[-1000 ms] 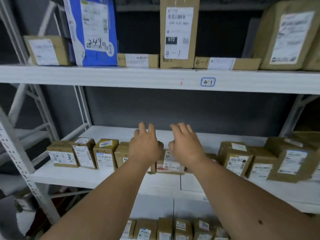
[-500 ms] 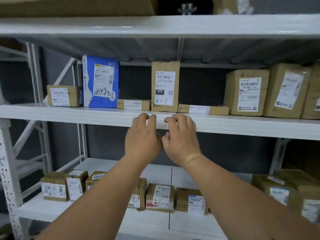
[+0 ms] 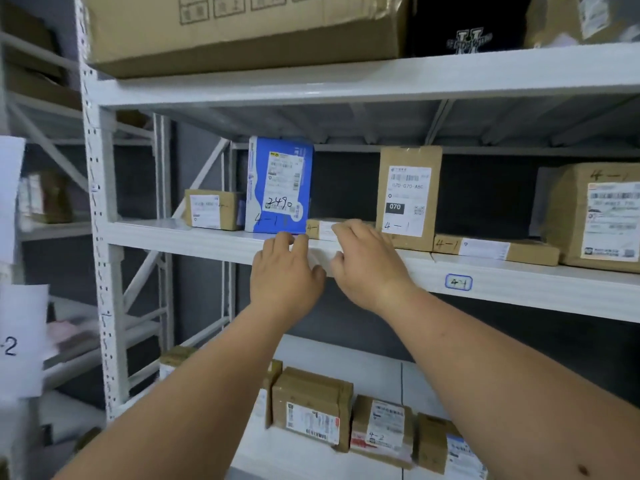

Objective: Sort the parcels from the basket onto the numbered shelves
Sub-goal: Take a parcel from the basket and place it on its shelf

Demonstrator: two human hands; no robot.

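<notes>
My left hand [image 3: 284, 275] and my right hand [image 3: 370, 265] are raised side by side at the front edge of the white shelf [image 3: 519, 285] labelled 4-1 [image 3: 458, 282]. Between them they pinch a small white parcel [image 3: 321, 262]. It is mostly hidden by the fingers and blends with the shelf edge. Just behind the hands, a flat brown parcel [image 3: 318, 229] marked 4-1 lies on the shelf. A blue parcel [image 3: 278, 185] stands to its left and an upright brown parcel [image 3: 408, 199] to its right. No basket is in view.
The 4-1 shelf also holds a small brown box [image 3: 211, 209] at the left, a flat parcel [image 3: 495, 249] and a large box [image 3: 602, 216] at the right. A big carton [image 3: 242, 26] sits on the shelf above. Several brown parcels [image 3: 311, 407] line the lower shelf. A white upright post [image 3: 104, 237] stands at the left.
Both hands have risen together from the lower shelf's parcels to the front edge of the 4-1 shelf. The view has tilted up and shifted left.
</notes>
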